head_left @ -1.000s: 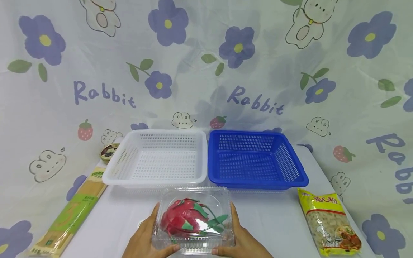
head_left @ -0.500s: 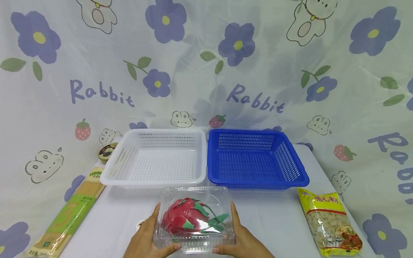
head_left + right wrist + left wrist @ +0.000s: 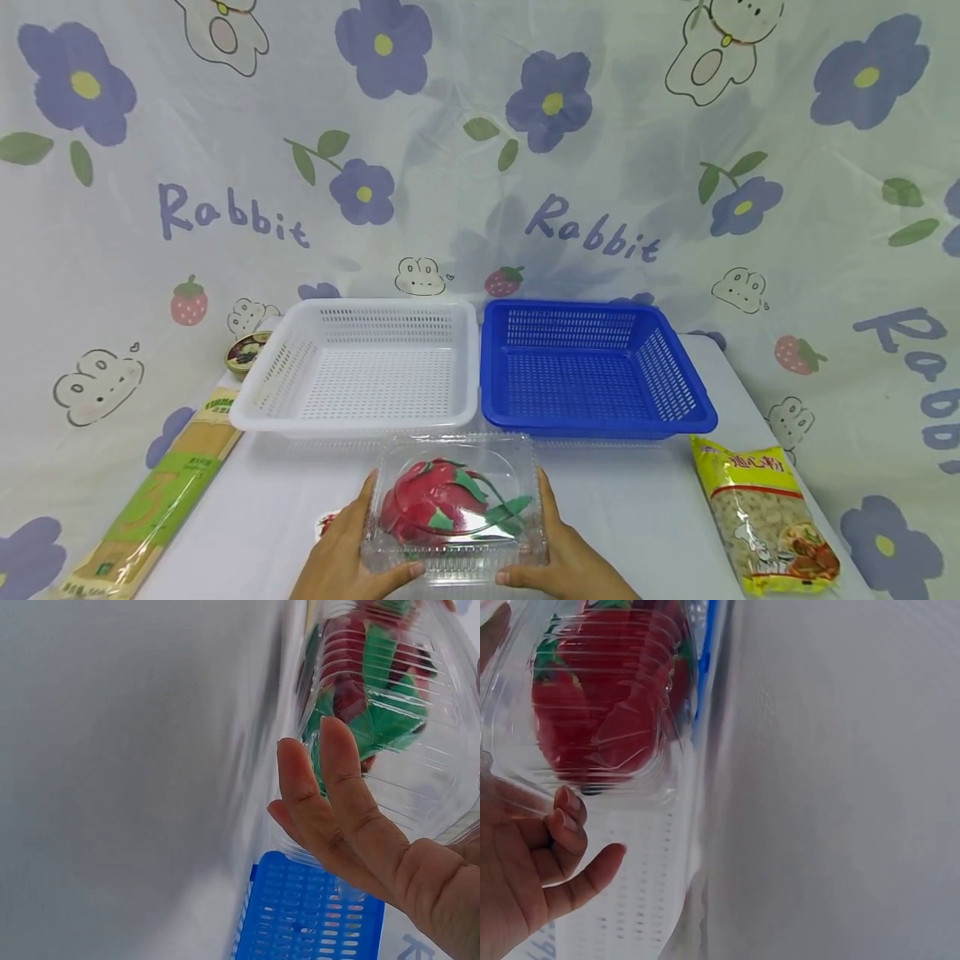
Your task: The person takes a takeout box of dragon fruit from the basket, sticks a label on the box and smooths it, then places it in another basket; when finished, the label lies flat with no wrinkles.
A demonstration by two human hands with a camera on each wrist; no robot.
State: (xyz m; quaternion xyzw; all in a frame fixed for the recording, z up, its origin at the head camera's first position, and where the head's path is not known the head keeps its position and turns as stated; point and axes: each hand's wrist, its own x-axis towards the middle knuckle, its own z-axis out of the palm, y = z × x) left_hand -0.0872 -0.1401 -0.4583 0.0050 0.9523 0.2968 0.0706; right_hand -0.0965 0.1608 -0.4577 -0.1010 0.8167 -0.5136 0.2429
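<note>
Both hands hold a clear box (image 3: 453,508) at the near edge of the tabletop (image 3: 637,508), in front of the gap between the two baskets. Inside the box lies a red dragon fruit (image 3: 431,504) with green scales.

Left hand (image 3: 341,554): grip grasping the box's left side, fingers along the wall, thumb hooked over the near rim. In the left wrist view the fingertips (image 3: 568,817) curl against the clear plastic just under the fruit.

Right hand (image 3: 566,558): grip grasping the box's right side, thumb on the near rim. The right wrist view shows its fingers (image 3: 330,787) laid nearly straight along the box wall, the fruit's green scales visible through it.

Whether the box rests on the tabletop or is lifted clear of it cannot be told.

White basket (image 3: 358,367) and blue basket (image 3: 592,371) stand side by side behind the box, rims touching or nearly so.

Noodle pack (image 3: 161,492) lies along the left edge. A small tin (image 3: 247,350) sits behind it, just beside the white basket's far left corner. A yellow bag (image 3: 765,512) lies at the right, near the blue basket's front corner.
</note>
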